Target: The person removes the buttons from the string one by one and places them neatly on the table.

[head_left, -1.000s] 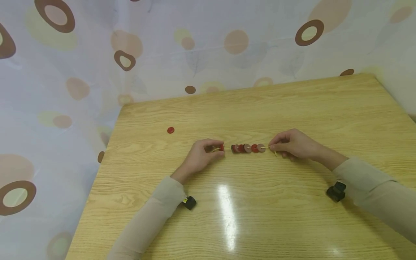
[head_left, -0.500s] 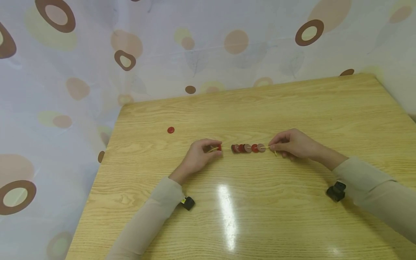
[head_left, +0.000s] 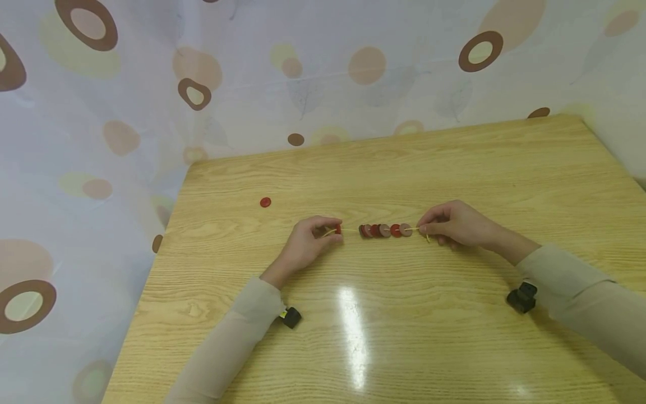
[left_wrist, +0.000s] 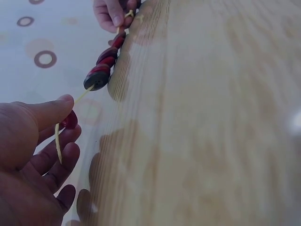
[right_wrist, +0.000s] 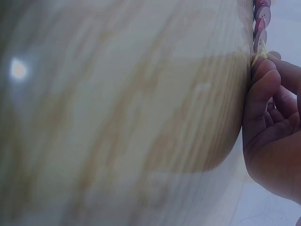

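My left hand (head_left: 312, 244) pinches a red button (left_wrist: 70, 120) between thumb and fingers. A yellow string (head_left: 349, 229) passes through this button, and its loose end (left_wrist: 58, 143) hangs by the left fingers. Further along the string sits a row of red, brownish and dark buttons (head_left: 384, 230), overlapping one another, with a dark one (left_wrist: 97, 80) nearest the left hand. Bare string shows between that row and the pinched button. At the other end my right hand (head_left: 456, 224) pinches the string right beside the last brownish button (head_left: 405, 229), where a short yellow tail shows.
One loose red button (head_left: 265, 202) lies flat on the wooden table (head_left: 429, 342), beyond the left hand. A pale curtain (head_left: 333, 67) with round patterns hangs behind the table and along its left side. Black wrist cameras (head_left: 522, 297) sit at both sleeves.
My left hand has shifted slightly left with the pinched red button, so the bare stretch of string beside the row has grown longer. The right hand and the row have stayed in place.
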Available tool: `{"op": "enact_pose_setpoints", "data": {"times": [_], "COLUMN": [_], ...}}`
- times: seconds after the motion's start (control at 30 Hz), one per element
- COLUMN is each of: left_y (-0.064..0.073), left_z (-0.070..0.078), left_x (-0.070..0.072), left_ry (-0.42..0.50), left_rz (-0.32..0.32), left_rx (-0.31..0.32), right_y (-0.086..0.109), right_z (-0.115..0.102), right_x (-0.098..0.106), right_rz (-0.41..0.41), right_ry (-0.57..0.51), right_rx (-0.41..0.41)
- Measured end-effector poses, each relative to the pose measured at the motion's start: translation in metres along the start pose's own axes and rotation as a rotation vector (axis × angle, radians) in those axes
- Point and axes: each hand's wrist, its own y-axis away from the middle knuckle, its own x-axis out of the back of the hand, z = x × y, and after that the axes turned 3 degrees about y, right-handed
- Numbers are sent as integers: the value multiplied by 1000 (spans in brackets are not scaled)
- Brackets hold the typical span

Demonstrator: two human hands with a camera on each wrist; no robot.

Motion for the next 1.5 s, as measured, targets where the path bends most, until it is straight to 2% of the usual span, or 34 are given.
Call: {"op": "enact_pose_setpoints", "data": {"times": [0.4, 0.67, 1.17, 1.5], "left_y": [2, 4, 11, 13], "left_z": [-4, -5, -7, -10], "left_x": [3, 5, 11, 15], "left_ry": [88, 41, 43, 52], "left_rz": [1, 23, 49, 55], "left_rx": [2, -14, 47, 31], "right_y": [0, 0, 0, 0], "right_z": [0, 0, -1, -2], "right_x": [0, 1, 1, 1], "right_rz": [-7, -10, -3, -17], "right_ry": [2, 2, -2, 3], "right_rx": [-1, 1, 5, 3]}}
